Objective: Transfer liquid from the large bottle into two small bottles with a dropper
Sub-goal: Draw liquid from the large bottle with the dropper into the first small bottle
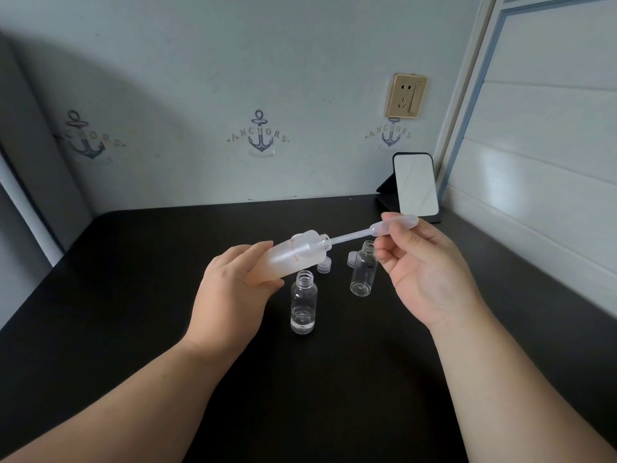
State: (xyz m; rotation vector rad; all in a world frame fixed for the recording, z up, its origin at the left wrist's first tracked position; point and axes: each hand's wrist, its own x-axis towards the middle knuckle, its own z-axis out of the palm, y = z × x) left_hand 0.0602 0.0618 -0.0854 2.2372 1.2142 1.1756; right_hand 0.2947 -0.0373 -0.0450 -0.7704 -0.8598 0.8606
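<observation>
Nearest, a small bottle [302,304] with a little clear liquid stands open mid-table [133,312], and a second bottle [364,270] stands beyond it to the right. Above them, the left hand [233,289] grips the tilted large bottle [293,253]. The right hand [424,272] pinches the dropper [374,228] by its bulb, tip in the large bottle's mouth; two caps [324,265] lie behind, and a phone [415,183] leans at the back right corner.

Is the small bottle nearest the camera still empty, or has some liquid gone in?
Partly filled. The near small bottle stands upright, uncapped, with a shallow layer of clear liquid at its base; most of it is empty.
</observation>
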